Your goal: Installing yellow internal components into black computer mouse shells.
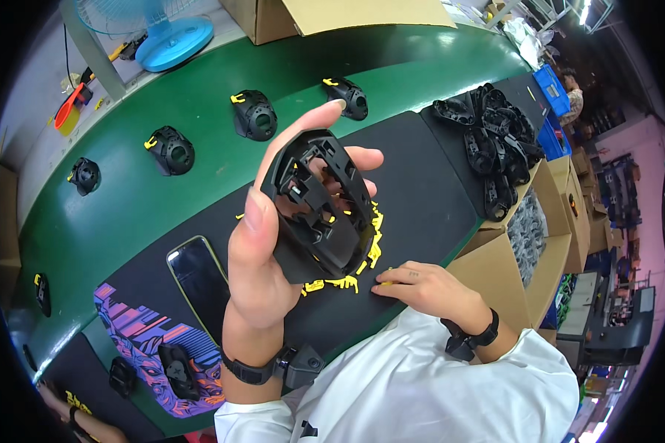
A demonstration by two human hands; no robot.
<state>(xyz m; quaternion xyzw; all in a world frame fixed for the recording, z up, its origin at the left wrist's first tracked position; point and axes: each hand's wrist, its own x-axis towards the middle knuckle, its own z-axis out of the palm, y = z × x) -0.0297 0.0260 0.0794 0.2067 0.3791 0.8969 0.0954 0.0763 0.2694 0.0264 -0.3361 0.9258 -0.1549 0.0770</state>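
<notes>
My left hand (255, 255) holds up a hollow black plastic shell (336, 244), shaped like a computer mouse housing, its open inner side showing. The thumb and fingers wrap around its edges. Lower and to the right, my right hand (421, 286) is closed in a pinch just over the dark mat (414, 177). A bit of yellow shows at its fingertips, a small yellow plastic piece (386, 283). Beside it, partly hidden behind the shell, lies a loose pile of small yellow plastic pieces (340, 283).
Similar black shells with yellow pieces (255, 116) stand spaced along the green table (222, 177). A heap of black parts (491, 136) lies at the right, by an open cardboard box (506, 277). A phone (199, 277) rests left. Another person's arm (89, 421) appears lower left.
</notes>
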